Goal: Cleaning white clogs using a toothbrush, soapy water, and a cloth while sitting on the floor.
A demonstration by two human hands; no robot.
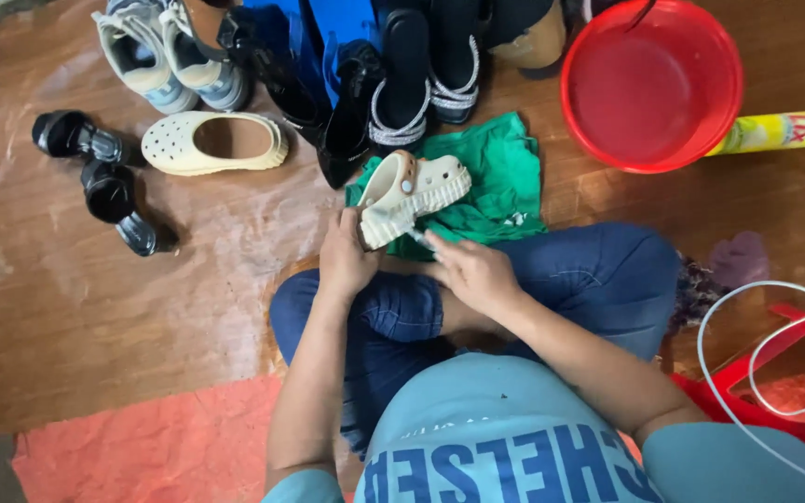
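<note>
Many shoes (235, 74) on plastic-covered floor (76, 298)

Counted: two cream clogs (414, 194) (213, 142), two grey sneakers (171, 51), one red basin (652, 84), one green cloth (505, 177), one yellow bottle (780, 130).

The light is soft and even. The shiny floor sheet (67, 279) glows white at the top left. Shadows are small. The edges look a little bent.

clog (416, 191) | cream, perforated, brown strap rivet | tipped on its side | on green cloth (505, 177)
</note>
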